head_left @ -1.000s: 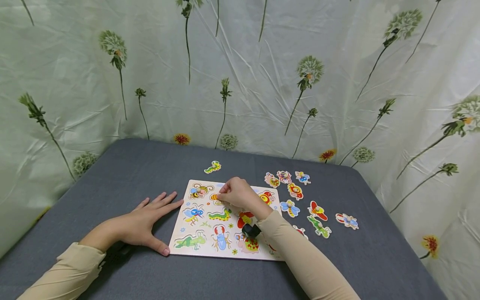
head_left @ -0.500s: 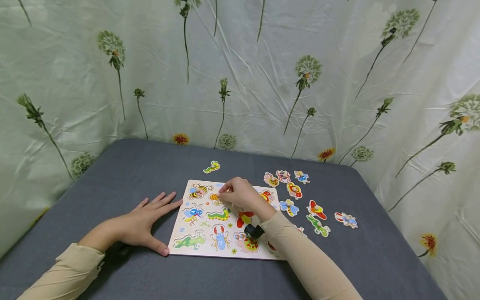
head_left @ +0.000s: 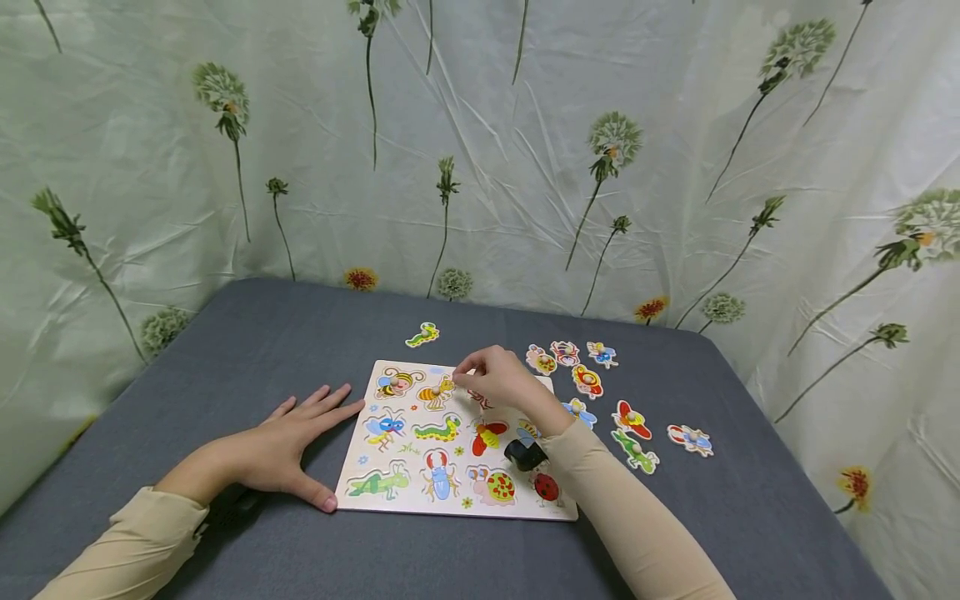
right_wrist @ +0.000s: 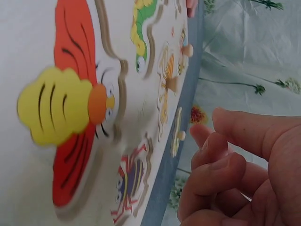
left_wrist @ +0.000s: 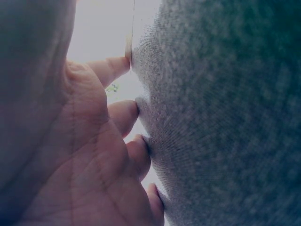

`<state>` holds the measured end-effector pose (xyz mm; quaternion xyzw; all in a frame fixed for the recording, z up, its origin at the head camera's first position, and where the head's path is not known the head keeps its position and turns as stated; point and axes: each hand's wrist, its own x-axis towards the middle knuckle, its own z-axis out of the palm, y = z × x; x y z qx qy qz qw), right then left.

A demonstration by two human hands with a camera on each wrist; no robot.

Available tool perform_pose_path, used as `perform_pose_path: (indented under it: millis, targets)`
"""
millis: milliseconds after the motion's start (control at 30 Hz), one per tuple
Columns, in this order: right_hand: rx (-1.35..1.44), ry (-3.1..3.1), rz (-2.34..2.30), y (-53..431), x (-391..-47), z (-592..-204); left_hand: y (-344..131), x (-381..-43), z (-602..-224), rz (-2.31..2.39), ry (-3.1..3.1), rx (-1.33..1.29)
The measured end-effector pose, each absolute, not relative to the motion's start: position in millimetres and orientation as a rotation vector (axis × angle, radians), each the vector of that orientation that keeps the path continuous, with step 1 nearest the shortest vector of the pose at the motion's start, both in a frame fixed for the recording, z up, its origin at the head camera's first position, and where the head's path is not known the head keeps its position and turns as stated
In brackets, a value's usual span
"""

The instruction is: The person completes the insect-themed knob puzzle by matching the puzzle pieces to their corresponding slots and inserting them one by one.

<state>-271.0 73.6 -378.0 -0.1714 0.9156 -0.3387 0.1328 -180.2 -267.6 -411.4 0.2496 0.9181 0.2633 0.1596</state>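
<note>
A wooden insect puzzle board (head_left: 408,505) lies on the dark cloth. My left hand (head_left: 288,446) is spread flat beside it, with the thumb and a finger touching its left edge; the left wrist view shows the straight fingers (left_wrist: 123,115) along the board. My right hand (head_left: 498,383) hovers over the board's upper part, next to the orange bee piece (head_left: 435,395). In the right wrist view its fingers are loosely bent and hold nothing, apart from the bee piece's knob (right_wrist: 171,84). The bee piece and a striped bee piece (head_left: 396,383) sit in the top row.
A green caterpillar piece (head_left: 423,335) lies behind the board. Right of it are several loose pieces, among them a spider (head_left: 565,352), a green grasshopper (head_left: 635,452) and a stag beetle (head_left: 690,440). A flowered curtain (head_left: 510,217) hangs behind the table.
My right hand has let go of the orange bee piece and moved up and right, leaving the piece in view on the board. The left hand stays in place.
</note>
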Motion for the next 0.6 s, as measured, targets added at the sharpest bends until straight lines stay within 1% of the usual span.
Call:
perform_pose_path:
  millis: [267,600]
  targets:
    - [-0.479,2.668,-0.996,86,-274,-380,-269,-181,-413,0.757,2.626,0.714]
    - [-0.387,2.676,-1.016,98,-282,-379,-267,-180,-412,0.751,2.622,0.726]
